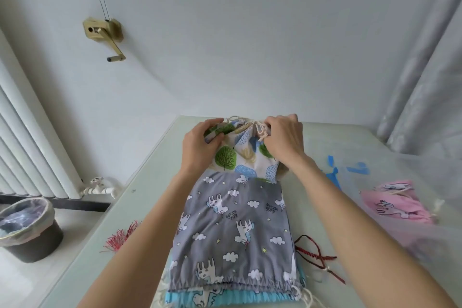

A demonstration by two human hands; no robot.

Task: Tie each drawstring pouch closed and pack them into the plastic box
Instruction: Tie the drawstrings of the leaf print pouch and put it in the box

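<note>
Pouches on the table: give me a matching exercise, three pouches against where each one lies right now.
Things:
1. tree-print pouch
2. grey unicorn pouch
3. pink pouch

Places:
A. apart, at the right side of the table
B. far end, neck gripped by the left hand and right hand
C. nearest the camera, on top of a blue pouch

Pairs: 1-B, 2-C, 3-A

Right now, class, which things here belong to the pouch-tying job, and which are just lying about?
Part of the job:
tree-print pouch, held by left hand and right hand
grey pouch
blue pouch
pink pouch

Lying about:
bin
red tassel
red cord
blue tape
</note>
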